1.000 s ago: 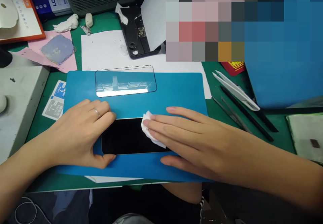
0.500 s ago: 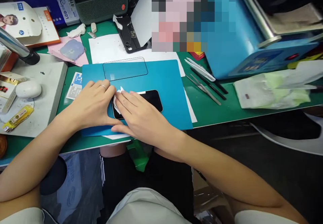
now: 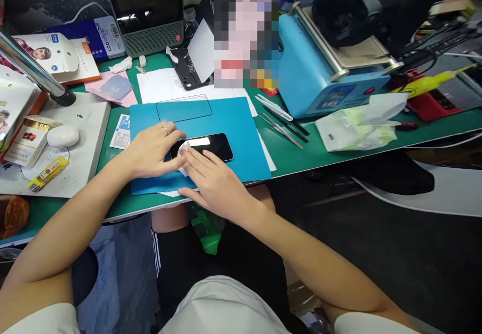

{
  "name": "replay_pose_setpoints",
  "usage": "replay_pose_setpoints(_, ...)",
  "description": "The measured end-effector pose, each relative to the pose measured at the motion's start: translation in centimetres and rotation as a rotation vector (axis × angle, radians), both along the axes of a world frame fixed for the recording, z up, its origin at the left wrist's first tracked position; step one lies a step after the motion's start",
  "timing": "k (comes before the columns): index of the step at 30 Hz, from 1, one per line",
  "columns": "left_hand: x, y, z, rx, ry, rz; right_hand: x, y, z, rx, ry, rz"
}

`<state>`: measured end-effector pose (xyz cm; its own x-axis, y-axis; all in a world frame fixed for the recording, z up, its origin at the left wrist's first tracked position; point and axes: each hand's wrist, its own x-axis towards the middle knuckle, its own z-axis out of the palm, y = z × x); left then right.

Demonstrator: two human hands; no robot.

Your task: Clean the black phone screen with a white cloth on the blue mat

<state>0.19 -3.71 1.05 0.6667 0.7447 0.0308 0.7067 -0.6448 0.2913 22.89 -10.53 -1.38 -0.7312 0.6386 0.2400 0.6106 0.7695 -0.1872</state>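
Observation:
A black smartphone [image 3: 221,148] lies face up on a blue mat [image 3: 244,123], a bright reflection across its screen. My left hand [image 3: 152,148], a ring on one finger, grips the phone's left end, fingers at the far edge and thumb on the near side. Under the fingertips of my right hand [image 3: 216,181] a crumpled white wipe [image 3: 184,146] is pressed to the left part of the phone. The right fingers lie together and the thumb points away to the left. Behind the phone lies a clear black-edged screen protector [image 3: 184,108].
Tweezers [image 3: 280,130] and other slim tools lie right of the mat, near a tissue pack [image 3: 339,133]. A blue machine [image 3: 320,73] stands behind them. On the left are a white mouse-like object [image 3: 63,135], a yellow lighter [image 3: 48,174] and opened sachets [image 3: 120,133].
The view has shifted, showing more of the bench's right side. My right hand and the wipe have slid toward the phone's near edge, and more of the screen shows.

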Motion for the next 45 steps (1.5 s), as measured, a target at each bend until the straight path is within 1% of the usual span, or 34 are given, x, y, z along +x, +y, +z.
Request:
replay_pose_setpoints(2, 0.2, -0.3, 0.1, 0.039, 0.029, -0.079, 1.4, -0.2, 0.1, 0.009, -0.024, -0.035)
replay_pose_setpoints(3, 0.3, -0.5, 0.2, 0.055, 0.048, -0.091, 2.1, -0.3, 0.1, 0.008, -0.033, -0.050)
replay_pose_setpoints(5, 0.6, -0.9, 0.3, 0.062, 0.085, -0.067, 3.6, 0.0, 0.1, 0.008, -0.039, -0.065)
replay_pose_setpoints(7, 0.8, -1.1, 0.3, 0.054, 0.100, -0.016, 4.9, 0.7, -0.1, -0.012, -0.031, -0.068)
replay_pose_setpoints(10, 1.1, -1.0, 0.1, 0.041, 0.076, 0.047, 6.7, 3.1, -0.5, -0.079, -0.002, -0.025)
replay_pose_setpoints(13, 1.1, -0.6, -0.2, 0.028, 0.021, 0.103, 7.8, 6.6, -0.9, -0.125, 0.029, 0.093)
replay_pose_setpoints(15, 0.8, -0.2, -0.4, 0.025, -0.014, 0.138, 8.1, 8.9, -1.1, -0.125, 0.036, 0.169)
replay_pose_setpoints(18, 0.4, 0.4, -0.7, 0.033, -0.045, 0.177, 8.0, 11.6, -1.1, -0.100, 0.035, 0.237)
replay_pose_setpoints(21, 0.1, 0.8, -1.0, 0.042, -0.072, 0.210, 7.7, 13.3, -1.2, -0.083, 0.031, 0.273)
replay_pose_setpoints(24, -0.1, 1.0, -1.0, 0.040, -0.084, 0.269, 7.4, 14.6, -1.1, -0.066, 0.021, 0.313)
replay_pose_setpoints(27, -0.2, 1.0, -0.9, 0.026, -0.079, 0.294, 7.2, 16.0, -0.4, -0.070, 0.008, 0.363)
replay_pose_setpoints(31, 0.0, 0.9, -0.9, 0.007, -0.075, 0.284, 6.3, 17.9, 1.4, -0.083, -0.006, 0.453)
replay_pose_setpoints(33, 0.1, 0.9, -1.1, 0.006, -0.075, 0.293, 5.1, 18.0, 1.9, -0.071, -0.006, 0.485)
replay_pose_setpoints(34, 0.1, 0.9, -1.2, 0.004, -0.079, 0.300, 4.3, 17.8, 1.9, -0.059, -0.003, 0.497)
replay_pose_setpoints(36, 0.1, 0.8, -1.3, -0.001, -0.096, 0.316, 2.6, 16.8, 1.3, -0.021, 0.010, 0.521)
replay_pose_setpoints(39, 0.1, 0.5, -1.3, -0.006, -0.126, 0.326, 0.4, 14.4, -0.1, 0.064, 0.047, 0.510)
replay_pose_setpoints(42, 0.1, 0.2, -1.1, -0.012, -0.133, 0.316, -0.1, 13.0, -1.0, 0.104, 0.051, 0.528)
replay_pose_setpoints(45, 0.0, 0.0, -1.0, 0.004, -0.094, 0.302, 0.6, 12.7, -1.0, 0.106, -0.005, 0.483)
